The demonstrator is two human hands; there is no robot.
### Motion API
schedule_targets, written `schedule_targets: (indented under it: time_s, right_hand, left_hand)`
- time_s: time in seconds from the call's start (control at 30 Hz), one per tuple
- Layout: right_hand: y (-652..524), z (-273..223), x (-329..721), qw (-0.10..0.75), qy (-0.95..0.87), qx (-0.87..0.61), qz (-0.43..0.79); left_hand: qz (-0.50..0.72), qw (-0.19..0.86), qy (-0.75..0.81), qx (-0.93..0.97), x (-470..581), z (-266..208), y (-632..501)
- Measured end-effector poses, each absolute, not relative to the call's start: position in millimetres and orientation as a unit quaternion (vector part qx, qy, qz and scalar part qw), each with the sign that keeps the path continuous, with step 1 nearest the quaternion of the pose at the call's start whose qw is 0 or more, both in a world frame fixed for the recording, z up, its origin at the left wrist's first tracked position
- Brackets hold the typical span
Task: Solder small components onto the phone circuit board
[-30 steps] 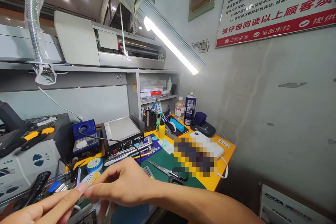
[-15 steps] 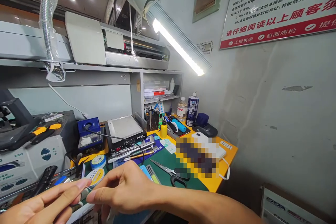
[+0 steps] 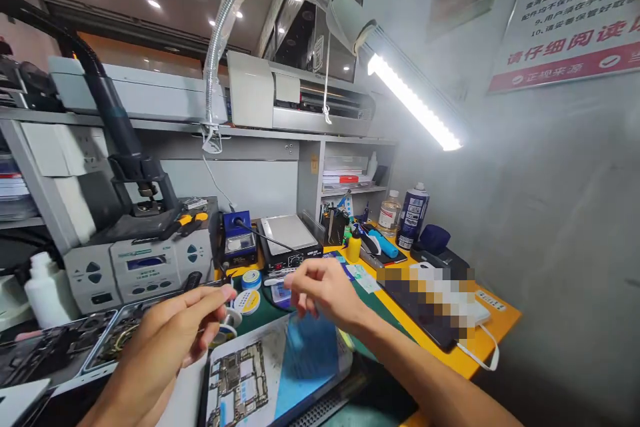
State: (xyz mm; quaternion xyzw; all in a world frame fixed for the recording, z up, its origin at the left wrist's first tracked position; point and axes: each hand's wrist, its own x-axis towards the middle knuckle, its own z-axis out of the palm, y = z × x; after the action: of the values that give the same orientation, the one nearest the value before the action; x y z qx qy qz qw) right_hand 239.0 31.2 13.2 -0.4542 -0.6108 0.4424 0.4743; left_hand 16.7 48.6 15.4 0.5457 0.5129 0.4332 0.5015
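Note:
My left hand [image 3: 183, 327] is held over the left of the bench, thumb and forefinger pinched together; anything between them is too small to make out. Just beyond those fingers stand small spools of thin wire [image 3: 231, 321], partly hidden by the hand. My right hand [image 3: 325, 293] hovers farther right with its fingers curled in, and I cannot make out anything in them. Below both hands lies a flat, light panel [image 3: 280, 373] showing a circuit board layout and a blue area. Round tins, one with a yellow label [image 3: 247, 302], sit between the hands.
Opened device frames [image 3: 100, 347] and a grey soldering station [image 3: 145, 267] fill the left. Behind are a flat heating plate [image 3: 289, 235] and a yellow bottle [image 3: 354, 247]. A dark phone [image 3: 420, 313] lies right, beside a spray can [image 3: 413, 217]. A lamp [image 3: 415, 103] hangs above.
My hands were close together at a thin strand and are now apart, right hand raised away from the left. The view has swung left, showing more of the bench and the light panel.

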Motion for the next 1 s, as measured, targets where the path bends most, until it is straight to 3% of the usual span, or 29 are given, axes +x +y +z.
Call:
schedule_targets:
  time_s: [0.17,0.63,1.0]
  right_hand:
    - [40.5,25.0,273.7,0.473,-0.643,-0.483,0.359]
    - [-14.7,47.8,208.8,0.104,-0.864,-0.449,0.205]
    - [-5.6,49.4,189.0,0.078,-0.886,-0.429,0.155]
  left_hand:
    - [0.371,0.528,0.498,0.579,2.9,22.0,55.7]
    - [0.296,0.513,0.516,0.619,-10.8,18.8,56.9]
    - [0.312,0.517,0.51,0.612,-10.9,18.4,57.0]
